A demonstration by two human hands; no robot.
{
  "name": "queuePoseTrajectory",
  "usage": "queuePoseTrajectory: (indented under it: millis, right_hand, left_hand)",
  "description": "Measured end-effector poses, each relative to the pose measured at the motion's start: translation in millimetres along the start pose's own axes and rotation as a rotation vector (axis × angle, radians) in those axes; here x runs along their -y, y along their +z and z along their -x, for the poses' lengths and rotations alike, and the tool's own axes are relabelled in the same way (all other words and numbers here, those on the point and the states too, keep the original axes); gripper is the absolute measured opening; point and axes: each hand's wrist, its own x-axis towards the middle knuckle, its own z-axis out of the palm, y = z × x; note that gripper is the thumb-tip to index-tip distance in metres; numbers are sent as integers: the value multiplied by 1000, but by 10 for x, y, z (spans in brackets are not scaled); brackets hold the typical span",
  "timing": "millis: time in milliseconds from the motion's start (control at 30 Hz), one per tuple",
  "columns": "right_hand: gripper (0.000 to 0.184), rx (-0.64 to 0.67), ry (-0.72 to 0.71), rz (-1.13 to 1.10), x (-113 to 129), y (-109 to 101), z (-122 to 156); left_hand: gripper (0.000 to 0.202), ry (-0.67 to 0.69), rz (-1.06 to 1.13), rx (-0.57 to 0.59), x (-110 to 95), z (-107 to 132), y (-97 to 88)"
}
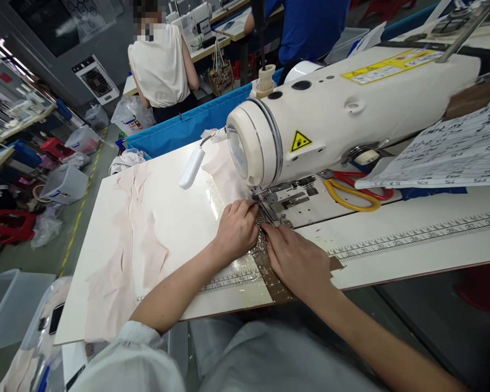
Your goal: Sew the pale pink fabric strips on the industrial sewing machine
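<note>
1. As the pale pink cloth [228, 177] lies just beyond the presser foot [270, 211], approx. 10 o'clock (clock centred on foot, 12 = top of view), it's best kept flat & guided, not tugged.
2. At 7–8 o'clock, the L hand [237, 228] is set close by the foot, fingers bent & held together; what's pinched, if anything, can't be told.
3. At 5 o'clock, the R hand [300, 261] is rested partly over a brown strip [265, 264], fingertips near the foot; grip's underside is hidden, so can't tell. Light, even pressure is advised, w/ fingertips kept clear of the foot.
4. At 2 o'clock, the sewing machine [310, 125] is placed; at 3, scissors [354, 208] are laid, best left clear of the R wrist.
5. At 8–9 o'clock, further pink pieces [110, 288] are spread on the white table [179, 218].
</note>
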Motion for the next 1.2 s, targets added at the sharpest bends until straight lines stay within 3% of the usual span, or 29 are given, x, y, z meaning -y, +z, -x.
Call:
queuePoseTrajectory:
  millis: [167,300,400,467,567,667,767,867,967,1067,1200]
  right_hand:
    - [28,-69,-76,-125,-16,-44,169]
    - [35,-61,-100,-283,-3,-31,286]
    - [50,-26,0,-317,47,-29,311]
    - [53,-3,19,-365,76,-28,329]
    - [40,20,108,-512,79,-11,362]
    - [20,167,212,-779,50,-1,343]
    - [22,383,289,-1075,69,-29,215]
    - [46,571,413,-1430,186,-69,-5]
    - [56,739,521,-1730,362,-67,-242]
    - [45,854,547,-1854,564,1,-438]
    - [29,930,545,-1894,840,115,-597]
  left_hand:
    - [40,-17,-29,26,-33,26,-140]
    - [32,-23,-106,228,-97,188,-537]
    - [31,-95,-129,339,-89,543,-824]
    - [35,-201,-137,248,-30,897,-916]
    - [48,-465,-236,-58,139,1468,-884]
    - [27,-799,-269,-206,292,1890,-768]
    - [22,-965,26,-310,260,2042,-684]
    - [35,-958,568,-447,21,1978,-650]
    - [47,-919,1056,-496,-282,1852,-624]
    - [49,-832,1259,-435,-528,1747,-561]
    - [51,-603,1392,-188,-776,1572,-404]
